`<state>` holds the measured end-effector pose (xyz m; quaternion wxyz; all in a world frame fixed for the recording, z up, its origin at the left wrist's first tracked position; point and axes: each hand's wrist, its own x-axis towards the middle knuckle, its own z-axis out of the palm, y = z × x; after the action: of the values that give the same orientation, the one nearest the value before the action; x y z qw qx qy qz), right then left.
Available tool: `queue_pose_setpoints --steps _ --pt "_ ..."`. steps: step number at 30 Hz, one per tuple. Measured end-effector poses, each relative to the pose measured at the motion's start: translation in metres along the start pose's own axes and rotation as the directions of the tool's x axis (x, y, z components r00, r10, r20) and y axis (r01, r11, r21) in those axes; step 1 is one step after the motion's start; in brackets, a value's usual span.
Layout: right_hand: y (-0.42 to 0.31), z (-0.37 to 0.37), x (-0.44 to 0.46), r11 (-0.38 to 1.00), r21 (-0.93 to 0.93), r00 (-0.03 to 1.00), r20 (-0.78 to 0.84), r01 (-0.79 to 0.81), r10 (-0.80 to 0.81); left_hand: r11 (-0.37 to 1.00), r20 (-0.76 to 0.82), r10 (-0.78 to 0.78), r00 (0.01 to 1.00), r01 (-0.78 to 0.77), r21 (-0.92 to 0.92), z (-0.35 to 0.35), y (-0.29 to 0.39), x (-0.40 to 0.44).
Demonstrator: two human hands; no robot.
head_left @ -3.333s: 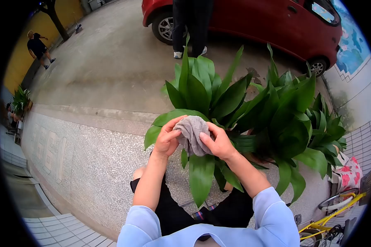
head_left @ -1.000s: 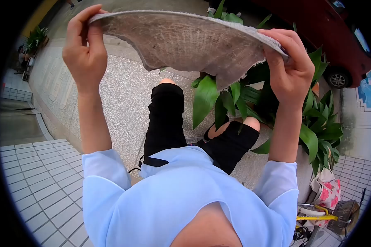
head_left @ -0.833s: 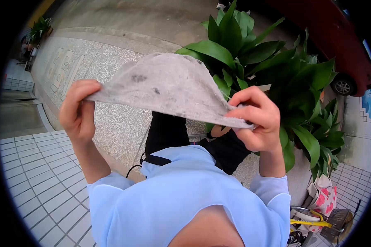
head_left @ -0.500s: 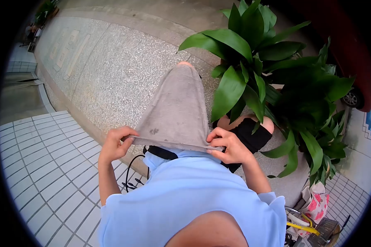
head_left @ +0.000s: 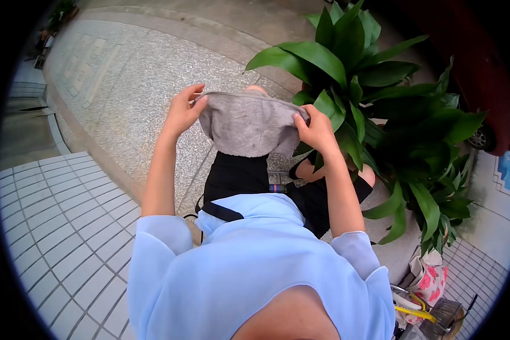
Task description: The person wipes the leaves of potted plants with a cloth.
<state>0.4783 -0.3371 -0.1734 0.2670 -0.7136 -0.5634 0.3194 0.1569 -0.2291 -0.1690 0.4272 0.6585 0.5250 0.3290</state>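
The gray cloth [head_left: 250, 126] in the hands [head_left: 249, 118] blocks a chunk of the left leg [head_left: 235, 177], so all you get is a bit of knee [head_left: 256, 89] poking out above it and the black shorts below. The big leafy plant [head_left: 345, 62] mostly covers whatever it's growing in, and the red car [head_left: 487, 62] gets chopped off by the top and the dark lens border. Stuff way off top left [head_left: 44, 39] is too tiny and dark to make out, and the blue shirt [head_left: 255, 243] runs off the bottom.
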Motion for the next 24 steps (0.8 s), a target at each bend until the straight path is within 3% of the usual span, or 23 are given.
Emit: queue_pose_setpoints --steps 1,2,3,5,7,8,10,11,12,14,18,21,22,24 --pt "0.012 0.013 0.005 0.938 -0.322 0.979 -0.112 0.128 -0.172 0.991 -0.075 0.024 0.997 -0.014 0.13 0.009 -0.023 0.003" --pt "-0.01 0.008 0.001 0.938 -0.346 0.997 -0.059 0.022 -0.045 0.966 -0.146 0.056 0.988 -0.016 0.259 0.016 -0.039 0.008" --pt "-0.011 0.013 -0.002 0.952 -0.286 0.98 -0.131 0.109 -0.152 0.968 -0.14 -0.062 0.988 0.094 0.231 0.019 -0.046 0.003" --pt "-0.009 0.019 0.0 0.99 0.026 0.986 -0.098 0.138 -0.135 0.929 -0.116 -0.307 0.945 0.324 0.177 0.024 -0.058 -0.026" --pt "-0.018 0.025 0.008 0.977 0.135 0.984 -0.088 0.164 -0.153 0.722 0.094 -0.685 0.722 0.656 0.221 0.025 -0.088 -0.046" --pt "-0.022 0.029 0.014 0.966 0.19 0.983 -0.085 0.177 -0.164 0.645 0.154 -0.762 0.629 0.759 0.087 0.029 -0.095 -0.056" --pt "-0.025 0.042 0.033 0.944 0.084 0.941 -0.146 0.32 -0.306 0.405 0.308 -0.845 0.437 0.899 -0.165 0.042 -0.088 -0.072" --pt "-0.026 0.049 0.041 0.92 0.029 0.909 -0.168 0.39 -0.38 0.418 0.312 -0.808 0.5 0.859 -0.295 0.045 -0.092 -0.079" --pt "-0.028 0.054 0.046 0.95 0.077 0.952 -0.073 0.303 -0.298 0.423 0.302 -0.768 0.564 0.802 -0.421 0.047 -0.093 -0.083" --pt "-0.031 0.058 0.052 0.96 0.022 0.96 -0.034 0.279 -0.279 0.395 0.271 -0.689 0.672 0.661 -0.638 0.048 -0.095 -0.086" --pt "-0.039 0.056 0.053 0.971 -0.007 0.97 -0.038 0.24 -0.24 0.584 0.056 -0.632 0.773 0.523 -0.621 0.035 -0.094 -0.073" --pt "-0.044 0.054 0.052 0.98 -0.004 0.979 -0.039 0.198 -0.198 0.654 -0.102 -0.589 0.802 0.398 -0.643 0.024 -0.081 -0.067" --pt "-0.044 0.054 0.052 0.984 0.004 0.983 -0.036 0.178 -0.177 0.622 -0.082 -0.576 0.813 0.371 -0.689 0.021 -0.084 -0.066" --pt "-0.042 0.055 0.05 0.983 0.006 0.982 -0.044 0.182 -0.181 0.432 0.004 -0.537 0.844 0.279 -0.858 0.018 -0.085 -0.066"
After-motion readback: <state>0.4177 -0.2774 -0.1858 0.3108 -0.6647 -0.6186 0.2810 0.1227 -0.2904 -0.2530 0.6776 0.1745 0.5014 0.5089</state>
